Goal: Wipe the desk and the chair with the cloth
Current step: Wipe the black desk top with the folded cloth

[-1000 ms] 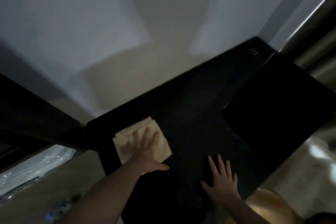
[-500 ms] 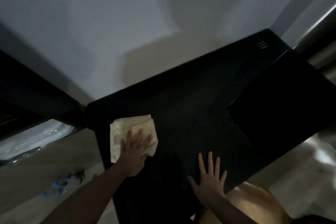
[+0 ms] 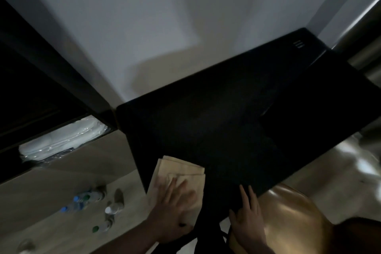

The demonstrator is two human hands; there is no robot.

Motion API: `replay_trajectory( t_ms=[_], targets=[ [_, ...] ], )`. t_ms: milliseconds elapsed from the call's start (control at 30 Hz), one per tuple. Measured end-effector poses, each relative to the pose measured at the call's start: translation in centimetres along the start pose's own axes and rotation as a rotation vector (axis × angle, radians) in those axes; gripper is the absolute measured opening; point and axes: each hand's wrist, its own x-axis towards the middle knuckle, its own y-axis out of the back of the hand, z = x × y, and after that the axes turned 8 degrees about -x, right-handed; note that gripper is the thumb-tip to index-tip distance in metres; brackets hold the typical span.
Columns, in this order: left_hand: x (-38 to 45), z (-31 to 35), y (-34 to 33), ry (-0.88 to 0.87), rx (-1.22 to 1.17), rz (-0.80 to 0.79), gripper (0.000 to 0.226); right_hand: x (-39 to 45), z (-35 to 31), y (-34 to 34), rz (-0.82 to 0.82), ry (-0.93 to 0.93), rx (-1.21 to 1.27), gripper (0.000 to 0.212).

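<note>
— Two hands are on the desk (image 3: 237,121), is that right?

— Yes. Left hand (image 3: 175,208) lies flat on the cloth (image 3: 181,173), fingers straight and spread, pressing it down onto the dark top. It is blurred, so I cannot make out the fingertips clearly.

— Where exactly is the cloth?

— At the desk's near left corner. It is a pale beige cloth, folded into layers, and its left edge reaches right to the desk's left edge, perhaps just over it; I cannot tell for sure.

— And the right hand (image 3: 247,218)?

— Flat as well, fingers straight and close together, resting on the near edge of the desk. It holds nothing. It sits near the cloth but apart from it, with a strip of dark desk between.

— Is the chair visible?

— Only a part: a brown, glossy, rounded chair (image 3: 288,220) just under and in front of the desk's near edge, right beside the right hand.

— Anything else around?

— Several plastic bottles (image 3: 86,202) with blue, green and white caps lie on the pale floor (image 3: 51,192) to the left of the desk. A white plastic-wrapped bundle (image 3: 61,140) sits on a dark low shelf further left. Behind the desk stands a grey wall (image 3: 165,27).
</note>
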Motion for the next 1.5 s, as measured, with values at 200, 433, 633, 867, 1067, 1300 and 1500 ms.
replay_trajectory(
  t_ms=[200,433,633,867,1067,1300,1500],
  targets=[
    [2.7,-0.1,1.9,0.13,0.018,-0.023,0.105,-3.1,-0.3,-1.2,0.053,-0.098,0.027,0.092],
    [8.8,-1.3,6.7,0.195,-0.024,-0.005,0.103,-0.8,1.3,1.8,0.111,-0.077,0.041,0.088],
    [18.0,-2.3,13.3,0.338,-0.111,0.032,0.103,4.8,3.5,4.2,0.168,-0.048,-0.031,0.089],
    [28.1,-1.9,19.0,0.487,-0.138,0.154,0.099,9.3,6.2,4.0,0.144,-0.012,-0.068,0.078],
    [31.5,-1.6,18.7,0.422,-0.023,0.242,0.098,10.6,6.9,1.2,0.254,0.01,-0.027,0.075],
    [25.8,2.0,13.9,0.029,0.122,0.096,0.091,10.2,6.9,1.1,0.315,0.05,0.165,0.069],
    [18.1,9.8,6.3,-0.253,0.245,-0.053,0.089,7.2,8.8,2.3,0.48,-0.031,0.408,0.063]
  ],
)
